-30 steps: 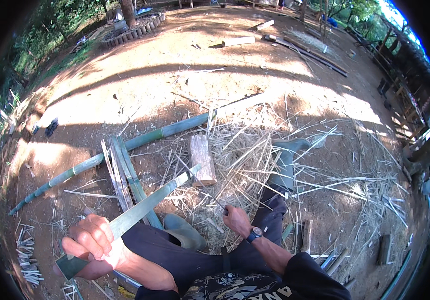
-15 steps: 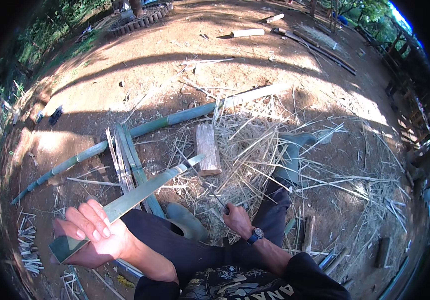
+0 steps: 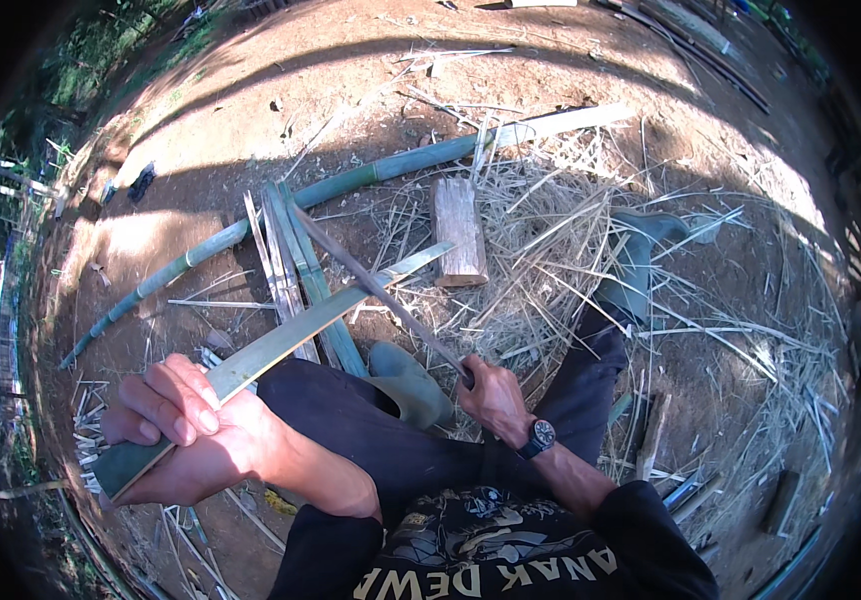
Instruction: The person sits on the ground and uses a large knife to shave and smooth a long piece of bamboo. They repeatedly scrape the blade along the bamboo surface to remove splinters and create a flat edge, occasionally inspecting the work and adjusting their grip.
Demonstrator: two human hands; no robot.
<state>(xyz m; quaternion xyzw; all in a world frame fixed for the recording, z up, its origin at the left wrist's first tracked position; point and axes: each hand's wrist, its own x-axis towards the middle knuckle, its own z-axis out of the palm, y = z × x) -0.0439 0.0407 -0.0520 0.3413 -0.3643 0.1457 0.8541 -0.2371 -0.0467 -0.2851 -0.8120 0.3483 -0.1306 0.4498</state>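
Observation:
My left hand (image 3: 216, 430) is wrapped round the wide end of a flat green bamboo strip (image 3: 296, 332). The strip slants away from me to the right, and its pale, thinner far end overlaps the left side of a wooden block (image 3: 461, 235); I cannot tell whether they touch. In my right hand (image 3: 498, 400), a wristwatch on its wrist, is the handle of a long-bladed knife (image 3: 406, 315). Its dark blade points forward and left and crosses the strip near the pale part. Most of the handle is hidden by my fingers.
Behind the block lies a long green bamboo pole (image 3: 351, 180). Split bamboo pieces (image 3: 301, 255) lean by my left boot (image 3: 406, 385). Pale shavings (image 3: 551, 225) heap around the block toward my right boot (image 3: 636, 265). Short cut sticks (image 3: 89, 420) lie at the far left.
The knife blade has turned and now shows its broad side, reaching farther forward and left across the strip. My left hand keeps its grip. The view has tilted down and shifted left.

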